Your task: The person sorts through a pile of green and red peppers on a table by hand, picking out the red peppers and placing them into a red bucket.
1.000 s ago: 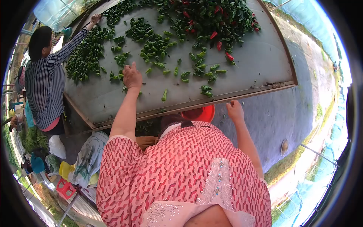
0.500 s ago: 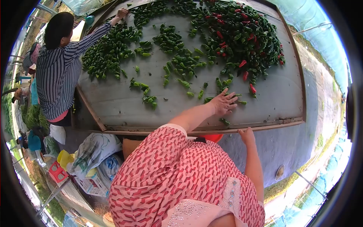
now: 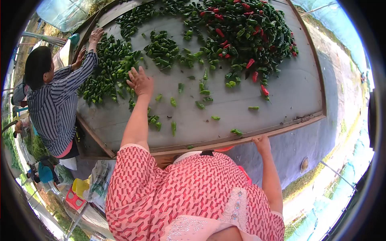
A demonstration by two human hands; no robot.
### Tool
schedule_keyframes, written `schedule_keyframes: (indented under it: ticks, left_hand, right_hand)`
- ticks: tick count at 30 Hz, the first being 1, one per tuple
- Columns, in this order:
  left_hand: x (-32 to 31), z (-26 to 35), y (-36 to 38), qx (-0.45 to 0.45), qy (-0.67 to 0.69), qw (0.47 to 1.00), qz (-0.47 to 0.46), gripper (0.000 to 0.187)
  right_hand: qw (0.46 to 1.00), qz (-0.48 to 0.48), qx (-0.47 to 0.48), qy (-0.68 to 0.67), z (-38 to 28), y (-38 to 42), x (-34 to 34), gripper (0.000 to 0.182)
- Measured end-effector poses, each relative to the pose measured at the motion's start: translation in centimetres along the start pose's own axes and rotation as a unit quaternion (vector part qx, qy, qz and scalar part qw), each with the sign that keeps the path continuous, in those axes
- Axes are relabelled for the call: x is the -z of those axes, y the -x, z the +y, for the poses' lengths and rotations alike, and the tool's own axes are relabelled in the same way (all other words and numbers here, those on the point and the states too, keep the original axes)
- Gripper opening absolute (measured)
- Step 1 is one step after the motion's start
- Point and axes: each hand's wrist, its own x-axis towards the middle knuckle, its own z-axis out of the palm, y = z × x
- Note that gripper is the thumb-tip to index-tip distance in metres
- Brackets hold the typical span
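My left hand (image 3: 140, 82) is stretched over the grey tabletop (image 3: 241, 120), fingers spread, at the right side of a heap of green peppers (image 3: 108, 66). Loose green peppers lie below and to the right of it, one of them a small pepper (image 3: 173, 102) near my wrist. At the front of the table, my right hand (image 3: 261, 143) has its fingers bent over the wooden table edge (image 3: 225, 143). Far from both hands, a large pile of dark green peppers (image 3: 241, 40) mixed with red peppers (image 3: 264, 90) covers the back right.
Across the left end, a person in a striped shirt (image 3: 52, 104) has both hands at the left heap. Another cluster of green peppers (image 3: 162, 49) lies mid-table. Bags (image 3: 100, 176) and a red plastic item (image 3: 74, 199) sit on the ground at lower left.
My left hand has swept from the front middle of the table to the left heap, and several loose peppers have shifted. My right hand stays at the edge. The other person's second hand now shows.
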Motion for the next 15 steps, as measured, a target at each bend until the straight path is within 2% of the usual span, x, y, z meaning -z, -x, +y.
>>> schedule_keyframes:
  ticks: [2,4,9,12,15]
  left_hand:
    - [-0.1,3.7,-1.7,-0.059,0.060,0.996,-0.003,0.059]
    - [0.6,8.1,-2.8,-0.132,0.109,0.985,-0.005,0.061]
    - [3.1,23.9,-7.0,-0.281,0.162,0.944,-0.056,0.068]
    - [4.9,32.2,-9.1,-0.313,0.190,0.928,-0.075,0.071]
    - [7.0,38.9,-11.1,-0.303,0.207,0.925,-0.100,0.076]
  right_hand:
    - [0.999,0.007,-0.026,-0.035,-0.7,0.4,0.5,0.046]
    - [0.999,0.002,-0.040,-0.005,-0.8,0.9,1.2,0.046]
    - [0.996,-0.019,-0.092,-0.004,-2.5,0.6,1.8,0.049]
    - [0.993,-0.028,-0.115,-0.003,-1.7,1.0,2.3,0.050]
    - [0.992,-0.035,-0.118,0.016,-1.4,0.7,2.0,0.050]
